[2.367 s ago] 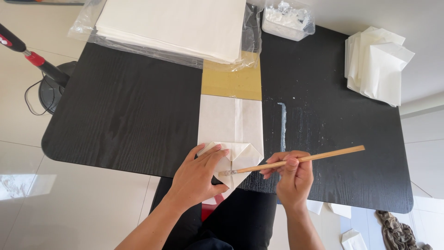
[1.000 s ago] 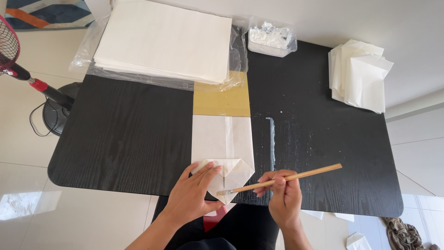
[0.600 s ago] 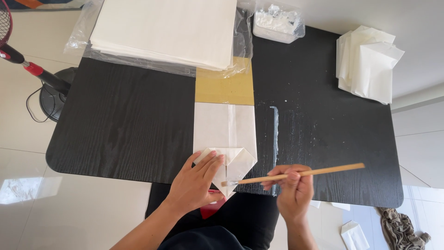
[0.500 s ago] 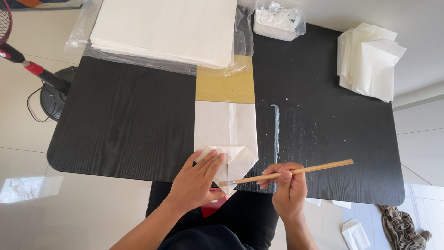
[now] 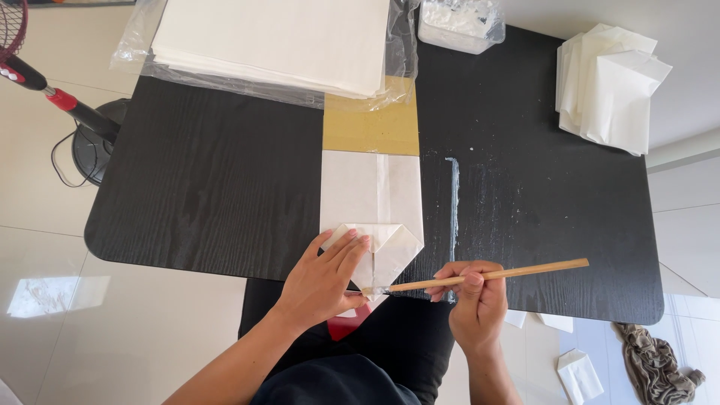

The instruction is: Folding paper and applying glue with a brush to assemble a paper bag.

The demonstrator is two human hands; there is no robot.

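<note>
A black wood-grain table is standing on a pale tiled floor, with sunlight glaring off the tiles. At the table's 12 o'clock a stack of white sheets is lying in a clear plastic wrapper, and at 2 o'clock a pile of folded white paper bags is sitting near the corner. A small clear tub is resting at the far edge, and a fan stand is standing off at 9 o'clock.

A half-made white paper bag is lying at the near middle of the table, over a tan strip of card, its lower end folded into a point at 6 o'clock. The left hand is lying flat on that folded end, fingers spread and pointing toward 1 o'clock, pressing the paper down rather than gripping it. The right hand is curling shut around a thin wooden stick, thumb and fingers pinching it near the middle. The stick is lying almost level, its tip touching the flap just beside the left fingertips. A whitish streak of paste is running along the table at 3 o'clock from the bag.
</note>
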